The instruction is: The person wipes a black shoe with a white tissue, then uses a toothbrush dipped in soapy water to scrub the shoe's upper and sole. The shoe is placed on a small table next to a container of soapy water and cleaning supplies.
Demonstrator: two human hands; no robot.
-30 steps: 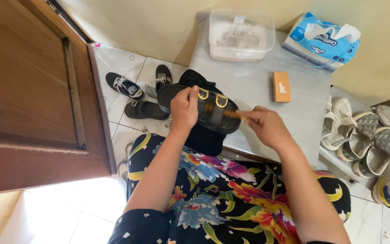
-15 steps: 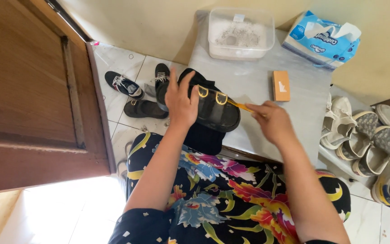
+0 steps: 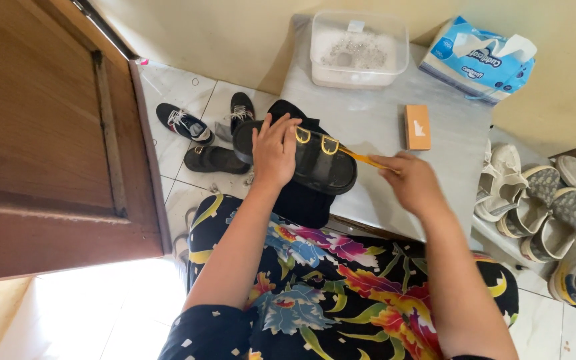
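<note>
A black sandal (image 3: 321, 167) with two gold buckles lies on a dark cloth at the near left corner of a low grey table (image 3: 395, 180). My left hand (image 3: 273, 151) presses flat on the sandal's left part, fingers spread. My right hand (image 3: 413, 183) grips a thin yellow brush handle (image 3: 363, 159), whose far end rests against the sandal by the buckles. The brush head is hidden behind the sandal strap.
On the table stand a clear lidded plastic box (image 3: 358, 50), a blue tissue pack (image 3: 478, 59) and a small orange box (image 3: 417, 127). Dark shoes (image 3: 198, 130) lie on the tiled floor left, pale sandals (image 3: 541, 213) on a rack right. A wooden door (image 3: 48, 147) is at left.
My right hand has drawn back to the right, pulling the yellow brush along the sandal. My left hand has shifted slightly left on the sandal.
</note>
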